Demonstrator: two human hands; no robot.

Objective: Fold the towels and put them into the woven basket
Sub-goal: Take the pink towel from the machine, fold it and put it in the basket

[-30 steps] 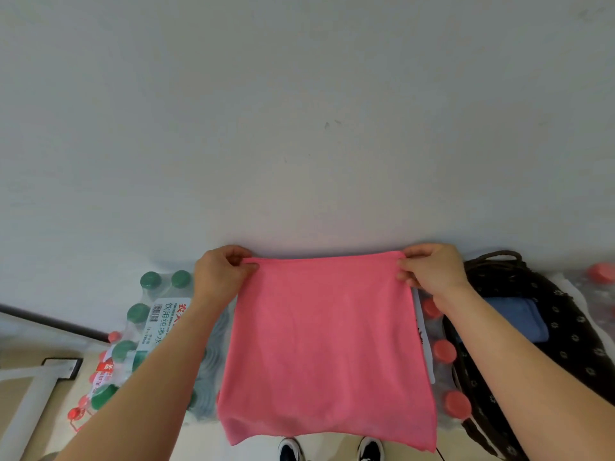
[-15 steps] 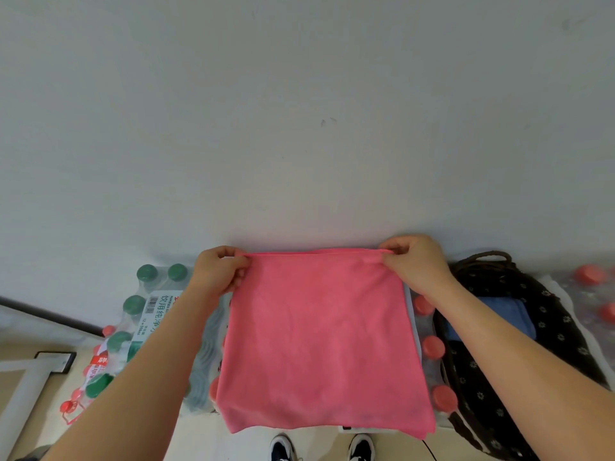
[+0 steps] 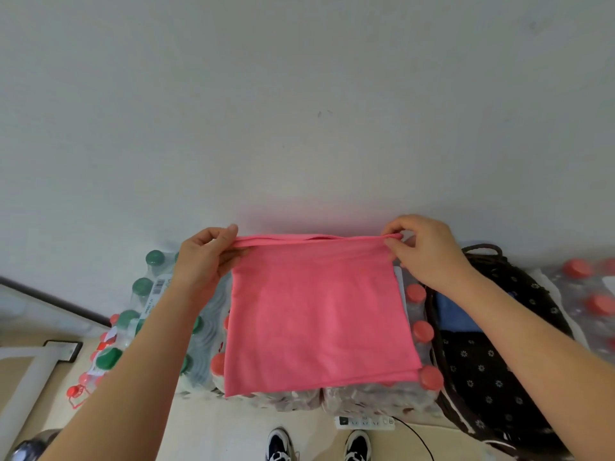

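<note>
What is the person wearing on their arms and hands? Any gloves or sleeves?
Nothing! The left hand and right hand have no gloves, and I see no rings. The left forearm and right forearm are bare too: no sleeves, watch or bracelet in view.

Left forearm (image 3: 133,361) and right forearm (image 3: 532,327) bare, stretched forward; left hand (image 3: 206,261) pinches top left corner of pink towel (image 3: 316,314), thumb above edge, fingers below; right hand (image 3: 422,251) pinches top right corner, fingers curled; hands level
</note>
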